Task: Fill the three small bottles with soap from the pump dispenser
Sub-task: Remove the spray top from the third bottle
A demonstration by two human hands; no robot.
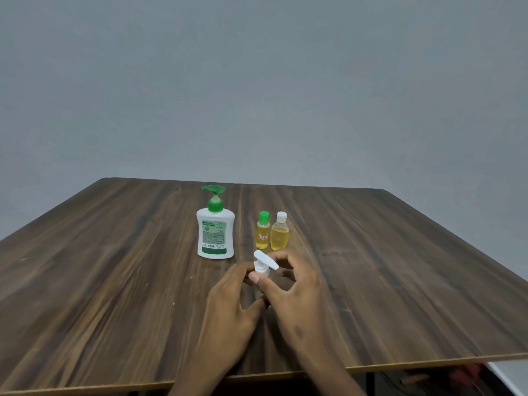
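Soap bottles are what everything on this table is gathering around: two small ones are standing upright just behind the person's hands, touching or nearly touching each other, the green-capped bottle (263, 230) on the left wearing a small label and the white-capped bottle (279, 231) on the right, both holding yellow liquid most of the way up. A third small bottle is sitting between the hands near the table's middle, but only its white pump top (264, 263) is showing; its body is hiding behind the fingers, so I cannot tell how full it is. The left hand (233, 300) is curling around the lower part of that bottle from the left, fingers bent and closing in on it. The right hand (293, 290) is coming in from the right, thumb and forefinger pinching the collar just under the pump head while the other fingers are arching loosely behind. To the left of the two filled bottles, and well apart from the hands, the pump dispenser (215, 228) is standing upright, white with a green pump and a green label, its spout pointing left. All of this is resting on a dark wood-grain table (114, 267) backed by a plain grey wall (257, 81).
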